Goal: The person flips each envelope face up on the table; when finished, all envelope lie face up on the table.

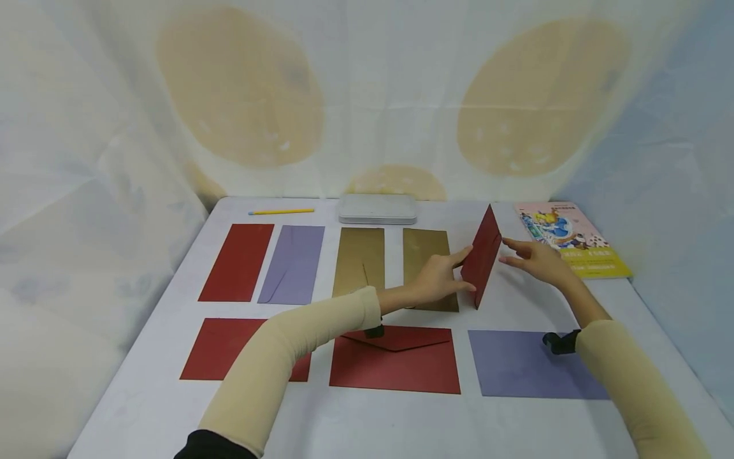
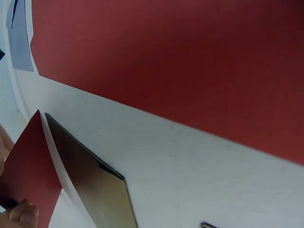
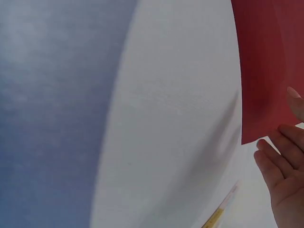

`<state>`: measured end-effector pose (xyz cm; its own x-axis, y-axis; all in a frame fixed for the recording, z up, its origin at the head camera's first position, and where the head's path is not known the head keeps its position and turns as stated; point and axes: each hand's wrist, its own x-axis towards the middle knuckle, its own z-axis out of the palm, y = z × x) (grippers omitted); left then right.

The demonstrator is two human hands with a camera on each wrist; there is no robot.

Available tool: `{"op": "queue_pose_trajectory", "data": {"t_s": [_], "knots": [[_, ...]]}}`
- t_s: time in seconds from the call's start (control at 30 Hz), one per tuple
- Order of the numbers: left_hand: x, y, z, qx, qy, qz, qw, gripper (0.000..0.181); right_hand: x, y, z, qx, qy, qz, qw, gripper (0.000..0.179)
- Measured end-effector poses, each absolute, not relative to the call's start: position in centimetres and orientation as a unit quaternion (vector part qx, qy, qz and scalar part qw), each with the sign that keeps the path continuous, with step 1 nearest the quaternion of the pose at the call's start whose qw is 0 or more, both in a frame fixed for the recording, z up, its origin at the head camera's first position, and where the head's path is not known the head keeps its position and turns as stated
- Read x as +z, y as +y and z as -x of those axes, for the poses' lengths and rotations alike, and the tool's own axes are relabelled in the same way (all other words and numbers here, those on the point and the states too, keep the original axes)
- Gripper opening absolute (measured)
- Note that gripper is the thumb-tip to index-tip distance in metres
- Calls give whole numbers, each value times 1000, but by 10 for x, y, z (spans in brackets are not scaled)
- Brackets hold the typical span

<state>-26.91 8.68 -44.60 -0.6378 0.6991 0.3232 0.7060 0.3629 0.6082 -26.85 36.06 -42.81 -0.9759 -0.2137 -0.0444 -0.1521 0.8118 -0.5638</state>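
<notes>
A red envelope [image 1: 484, 258] stands on edge at the right of the table, raised off flat. My left hand [image 1: 438, 277] holds its left side, with index finger and thumb against it. At its other side is my right hand [image 1: 536, 260], fingers extended, the index fingertip right at the edge. In the right wrist view, the right hand's thumb overlaps the red envelope [image 3: 263, 71] and its other fingers spread below the corner. A gold envelope [image 1: 427, 245] lies flat beneath the left hand, with another gold envelope [image 1: 359, 252] to its left.
Flat in front lie red envelopes [image 1: 395, 373] and a purple envelope [image 1: 516, 370]. Another red [image 1: 236, 261] and purple envelope [image 1: 295, 261] lie back left. Behind are a yellow pencil [image 1: 281, 211], a white case [image 1: 377, 209] and a picture book [image 1: 573, 236].
</notes>
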Motion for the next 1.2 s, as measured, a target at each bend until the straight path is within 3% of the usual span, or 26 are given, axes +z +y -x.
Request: {"op": "queue_pose_trajectory", "data": {"t_s": [0.43,0.7,1.2], "knots": [[-451,79,272,-443,-811,379,-51,83,-437,358,258,-287,949,110,74,63],[-451,84,264,-476,-791,370,-106,77,-440,360,255,-292,946,117,71,69],[-457,86,257,-409,-815,394,-114,69,-444,364,253,-286,949,112,78,72]]}}
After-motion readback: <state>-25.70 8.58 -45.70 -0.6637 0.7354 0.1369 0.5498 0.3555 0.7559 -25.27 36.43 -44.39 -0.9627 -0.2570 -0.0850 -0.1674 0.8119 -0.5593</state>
